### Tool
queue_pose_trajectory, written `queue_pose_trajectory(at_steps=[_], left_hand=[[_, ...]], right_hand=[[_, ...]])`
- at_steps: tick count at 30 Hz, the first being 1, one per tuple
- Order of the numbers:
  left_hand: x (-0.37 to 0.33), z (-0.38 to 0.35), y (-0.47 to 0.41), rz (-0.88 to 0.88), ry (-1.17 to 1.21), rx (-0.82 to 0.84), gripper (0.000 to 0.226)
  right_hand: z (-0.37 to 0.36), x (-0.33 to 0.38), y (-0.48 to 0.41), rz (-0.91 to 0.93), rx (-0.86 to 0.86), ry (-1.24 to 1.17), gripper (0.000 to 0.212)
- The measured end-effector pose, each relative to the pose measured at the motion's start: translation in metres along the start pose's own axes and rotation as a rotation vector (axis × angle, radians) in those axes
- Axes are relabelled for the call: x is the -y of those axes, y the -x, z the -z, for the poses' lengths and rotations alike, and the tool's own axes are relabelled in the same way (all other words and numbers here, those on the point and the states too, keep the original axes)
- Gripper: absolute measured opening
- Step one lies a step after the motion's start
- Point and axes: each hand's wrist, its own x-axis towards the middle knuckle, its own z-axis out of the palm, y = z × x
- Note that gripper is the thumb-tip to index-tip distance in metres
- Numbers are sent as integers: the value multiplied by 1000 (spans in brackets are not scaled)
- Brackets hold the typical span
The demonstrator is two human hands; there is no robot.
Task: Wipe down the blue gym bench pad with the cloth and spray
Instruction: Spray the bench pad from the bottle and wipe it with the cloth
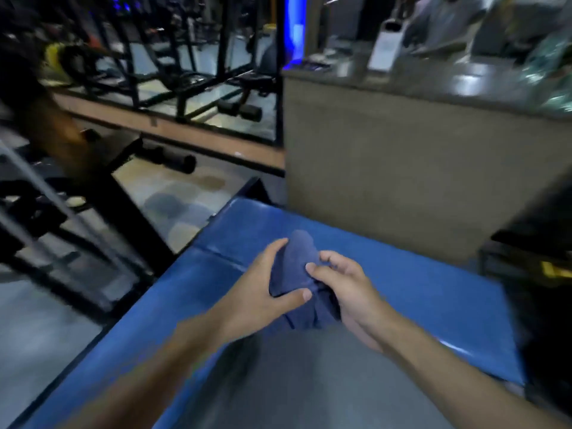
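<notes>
**Cloth**: dark blue, soft, bunched. It is held just above the middle of the pad, between both hands; whether its lower folds touch the pad cannot be told.

**Blue gym bench pad**: wide and glossy, with a seam crossing its far part. No streaks or wet patches can be made out through the blur.

**Left hand**: clasped on the cloth, thumb below and fingers curled over the top.

**Right hand**: thumb and fingertips pinched on the cloth's right edge, with the rest of the fabric gathered under the palm.

**Spray:** not seen in this view.

**Step, as judged:** the cloth is being gathered for wiping. It would be best folded into a flat wad, so that a broad face meets the vinyl. Strokes should be overlapped from the far edge toward the body, and the seam given extra passes, since grime is likely lodged there.

**Surroundings:** a grey-brown counter just beyond the pad, a mirror reflecting racks, and a black machine frame at left.
</notes>
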Motion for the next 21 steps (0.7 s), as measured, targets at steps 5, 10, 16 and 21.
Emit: queue_pose_trajectory(at_steps=[5,10,16,21], left_hand=[[-138,-44,-114,-147,-118,80,64],[-213,-83,-200,-259,-193,139,58],[-253,-114,-330,-372,-231,224,69],[-279,-134,-460,-442,-205,287,57]], right_hand=[[133,99,13,70,-153,43,31],[239,140,-1,86,-428,128,14],[353,184,-58,85,-698,197,12],[447,223,-147,49,-903,321,8]])
